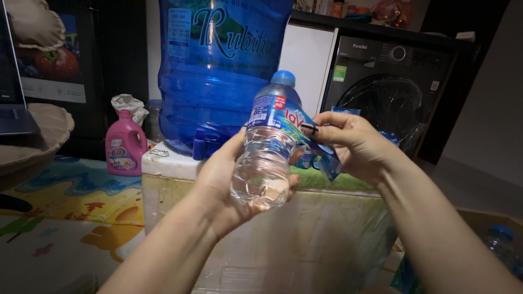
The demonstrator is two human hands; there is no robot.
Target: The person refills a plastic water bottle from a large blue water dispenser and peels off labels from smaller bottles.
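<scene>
Left hand: left hand (231, 185) wraps from below around the lower body of a small clear plastic water bottle with a blue cap (269, 149), holding it tilted, cap toward 1 o'clock.
Right hand: right hand (354, 144) pinches the bottle's blue printed label (283, 117), partly pulled off toward 3 o'clock.
Bottle position: frame centre, raised above a white foam box (272, 239).
12 o'clock: large blue translucent water jug (218, 65) standing on the box.
9 o'clock: pink detergent bottle (125, 147) on a colourful play mat (71, 207).
2 o'clock: dark front-loading washing machine (387, 87).
</scene>
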